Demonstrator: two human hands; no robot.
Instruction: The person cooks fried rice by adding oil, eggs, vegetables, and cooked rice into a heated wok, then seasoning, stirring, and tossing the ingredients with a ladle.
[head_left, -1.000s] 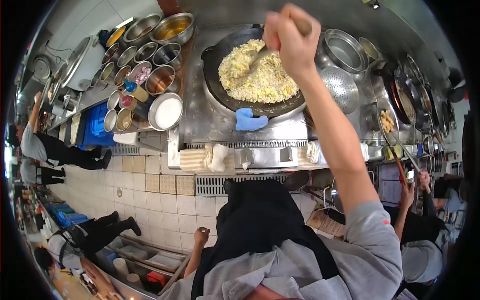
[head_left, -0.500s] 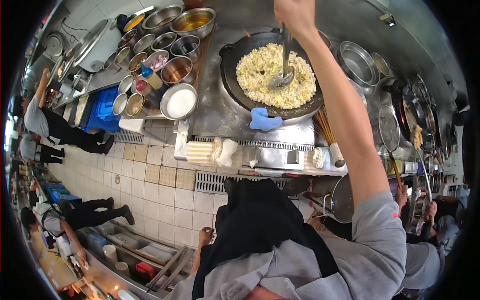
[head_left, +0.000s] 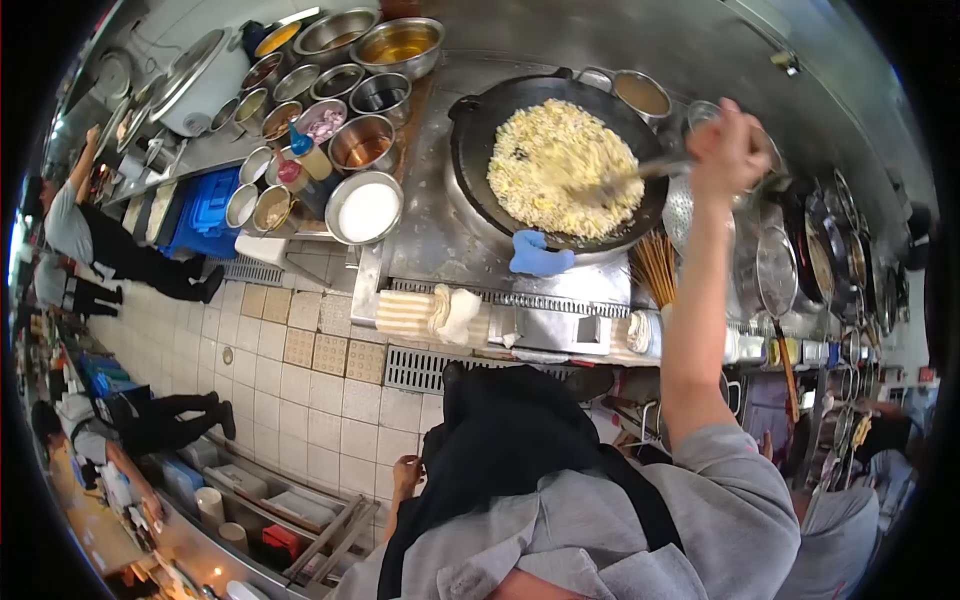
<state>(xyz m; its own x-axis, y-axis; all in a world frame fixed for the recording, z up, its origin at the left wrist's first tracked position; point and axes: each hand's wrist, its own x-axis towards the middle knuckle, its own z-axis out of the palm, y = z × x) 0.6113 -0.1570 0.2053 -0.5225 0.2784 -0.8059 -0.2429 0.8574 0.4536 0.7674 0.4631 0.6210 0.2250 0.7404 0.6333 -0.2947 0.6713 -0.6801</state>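
Observation:
A large black wok (head_left: 475,155) on the stove holds yellowish fried rice (head_left: 550,150). My right hand (head_left: 735,150) is closed on the handle of a metal ladle (head_left: 665,168), to the right of the wok. The ladle's head is blurred and lies in the right part of the rice. Down at my left side hangs my left hand (head_left: 408,474), beside the black apron (head_left: 515,420), its fingers curled; whether it holds anything is too small to tell. A blue cloth (head_left: 540,255) rests at the wok's front rim.
Metal bowls of sauces and ingredients, one with white powder (head_left: 367,208), stand left of the stove. A bamboo brush (head_left: 655,270) and a perforated strainer (head_left: 682,215) are right of the wok. Co-workers (head_left: 130,250) stand at the left; another person (head_left: 835,540) is at the lower right.
My right hand has moved right and down with the ladle, whose handle now lies nearly level instead of upright. The co-worker's strainer and ladle at the right have shifted. My left hand stays low.

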